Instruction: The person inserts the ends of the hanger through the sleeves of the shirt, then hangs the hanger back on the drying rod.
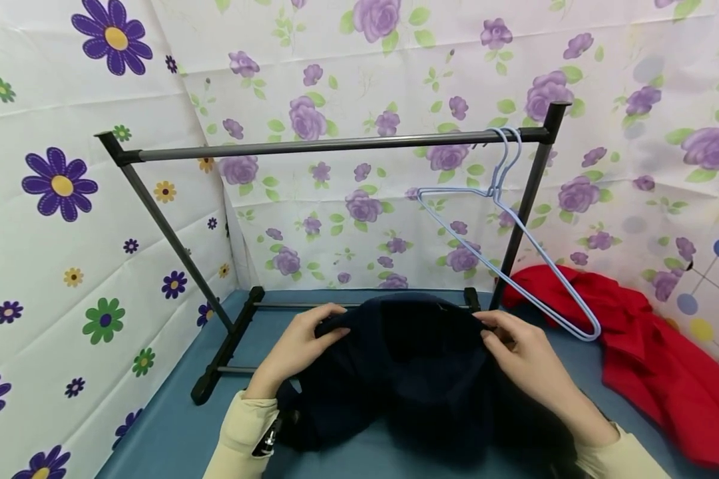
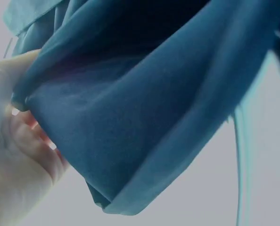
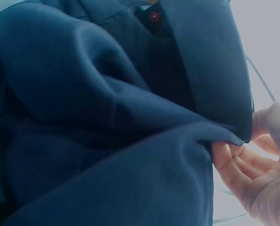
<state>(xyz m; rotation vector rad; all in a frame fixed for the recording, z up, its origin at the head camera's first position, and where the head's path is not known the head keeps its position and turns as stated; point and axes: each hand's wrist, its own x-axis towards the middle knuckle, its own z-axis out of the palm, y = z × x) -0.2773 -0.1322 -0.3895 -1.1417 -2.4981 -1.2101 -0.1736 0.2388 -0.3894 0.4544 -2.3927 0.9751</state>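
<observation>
A dark navy garment (image 1: 347, 379) is held up over the table, its upper opening spread between the two hands. My left hand (image 1: 302, 342) pinches its left edge between thumb and fingers; in the left wrist view the cloth (image 2: 111, 113) hangs in a fold beside the palm. My right hand (image 1: 527, 352) pinches the opposite edge, and the right wrist view shows the fingertips (image 3: 225, 160) at a corner of a folded band. A small red button (image 3: 154, 17) shows inside that band. The garment's lower part is dark and blurred, so its exact kind cannot be told.
Behind the garment stands a black-and-grey clothes rack (image 1: 335, 146). Light blue wire hangers (image 1: 551, 259) hang at its right end. A heap of red cloth (image 1: 653, 346) lies on the right of the blue-covered table (image 1: 168, 426). Floral sheets (image 1: 347, 219) form the backdrop.
</observation>
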